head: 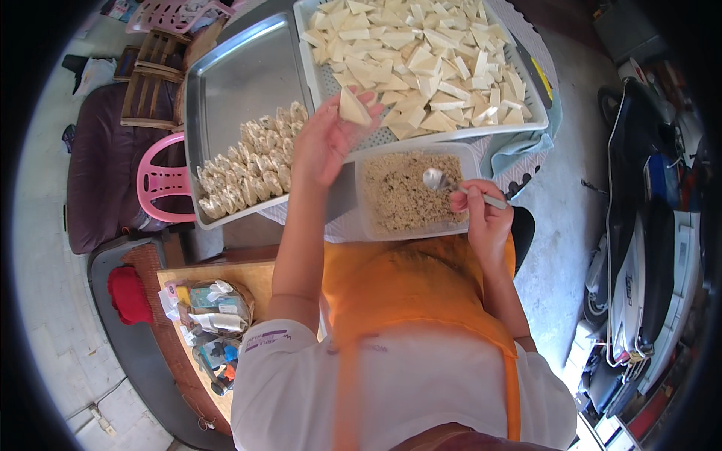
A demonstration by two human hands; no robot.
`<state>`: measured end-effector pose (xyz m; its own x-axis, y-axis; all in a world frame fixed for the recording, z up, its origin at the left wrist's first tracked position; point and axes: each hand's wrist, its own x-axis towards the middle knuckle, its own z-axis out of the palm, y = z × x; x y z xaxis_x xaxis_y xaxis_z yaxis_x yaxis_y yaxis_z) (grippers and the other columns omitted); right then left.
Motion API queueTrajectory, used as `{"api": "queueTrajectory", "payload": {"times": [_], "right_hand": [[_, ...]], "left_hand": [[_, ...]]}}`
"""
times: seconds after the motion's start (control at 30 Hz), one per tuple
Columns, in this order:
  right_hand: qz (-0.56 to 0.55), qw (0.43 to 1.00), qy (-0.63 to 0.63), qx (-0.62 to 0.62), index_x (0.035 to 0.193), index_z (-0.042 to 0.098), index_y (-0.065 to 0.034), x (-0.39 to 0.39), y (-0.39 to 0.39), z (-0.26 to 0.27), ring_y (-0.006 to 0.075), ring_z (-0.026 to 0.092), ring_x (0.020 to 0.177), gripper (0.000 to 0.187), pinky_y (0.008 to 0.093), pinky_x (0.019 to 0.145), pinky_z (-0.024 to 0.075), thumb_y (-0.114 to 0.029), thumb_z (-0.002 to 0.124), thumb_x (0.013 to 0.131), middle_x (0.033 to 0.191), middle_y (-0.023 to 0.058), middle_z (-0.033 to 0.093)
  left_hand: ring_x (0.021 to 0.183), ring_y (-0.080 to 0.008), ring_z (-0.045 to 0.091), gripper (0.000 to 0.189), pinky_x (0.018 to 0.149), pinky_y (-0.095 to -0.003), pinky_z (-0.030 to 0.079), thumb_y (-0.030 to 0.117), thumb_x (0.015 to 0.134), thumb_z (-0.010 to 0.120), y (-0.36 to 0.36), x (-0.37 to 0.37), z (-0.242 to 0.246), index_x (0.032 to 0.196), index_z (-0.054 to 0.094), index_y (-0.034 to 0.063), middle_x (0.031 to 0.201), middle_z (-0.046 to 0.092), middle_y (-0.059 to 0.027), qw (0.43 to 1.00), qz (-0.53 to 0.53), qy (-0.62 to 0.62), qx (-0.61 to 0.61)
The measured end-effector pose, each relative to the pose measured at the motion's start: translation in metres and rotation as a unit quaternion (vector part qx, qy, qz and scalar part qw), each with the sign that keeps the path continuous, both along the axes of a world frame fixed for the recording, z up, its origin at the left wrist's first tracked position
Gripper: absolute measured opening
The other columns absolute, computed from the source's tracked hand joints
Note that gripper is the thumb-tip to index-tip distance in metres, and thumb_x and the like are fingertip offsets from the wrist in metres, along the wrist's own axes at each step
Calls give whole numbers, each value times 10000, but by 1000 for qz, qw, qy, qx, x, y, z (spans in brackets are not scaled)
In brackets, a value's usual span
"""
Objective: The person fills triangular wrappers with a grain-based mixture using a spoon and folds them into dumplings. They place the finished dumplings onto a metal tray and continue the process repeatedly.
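Note:
A pale tofu triangle (354,108) rests on the raised fingers of my left hand (327,141), in front of the white perforated tray's near edge. My right hand (489,217) grips a metal spoon (437,179) by its handle, its bowl over the crumbly brown filling (406,197). That filling lies in a translucent plastic tub (365,217) close to my waist. Many more tofu triangles (417,62) are heaped in the white perforated tray (485,133). To the left, a metal tray (242,73) carries rows of filled pieces (254,163) along its near side.
A pink plastic chair (148,175) stands by the metal tray's left side. Left of me, a wooden table (262,276) holds a basket of small items (225,307). A bluish cloth (516,149) lies beside the white tray. A motor scooter (632,270) is parked at the right.

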<state>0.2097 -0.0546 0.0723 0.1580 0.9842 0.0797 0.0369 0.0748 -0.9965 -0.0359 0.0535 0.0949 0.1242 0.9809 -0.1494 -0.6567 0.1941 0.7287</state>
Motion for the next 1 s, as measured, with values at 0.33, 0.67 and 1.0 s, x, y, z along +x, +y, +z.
{"api": "queueTrajectory", "payload": {"times": [0.33, 0.67, 1.0], "right_hand": [[85, 922, -249, 283, 850, 610, 7, -15, 1, 51, 284, 615, 649, 154, 322, 573, 496, 86, 573, 722, 773, 116, 626], [130, 885, -324, 307, 942, 594, 13, -20, -10, 42, 287, 596, 653, 274, 350, 568, 500, 55, 617, 672, 821, 119, 616], [104, 977, -149, 112, 945, 606, 15, -21, -2, 27, 295, 621, 684, 140, 345, 647, 510, -25, 560, 819, 828, 156, 634]], "left_hand": [[1188, -275, 501, 434, 961, -382, 459, -15, 915, 366, -75, 46, -10, 1348, 354, 8, 1286, 483, -141, 993, -111, -5, -31], [1097, -198, 549, 463, 925, -340, 477, -27, 911, 372, -80, 49, -14, 1365, 378, 66, 1229, 537, -109, 978, -117, 170, 11], [1098, -196, 541, 404, 955, -330, 455, -46, 896, 351, -82, 41, -22, 1274, 475, 24, 1218, 542, -106, 983, -90, 159, 29]]}}
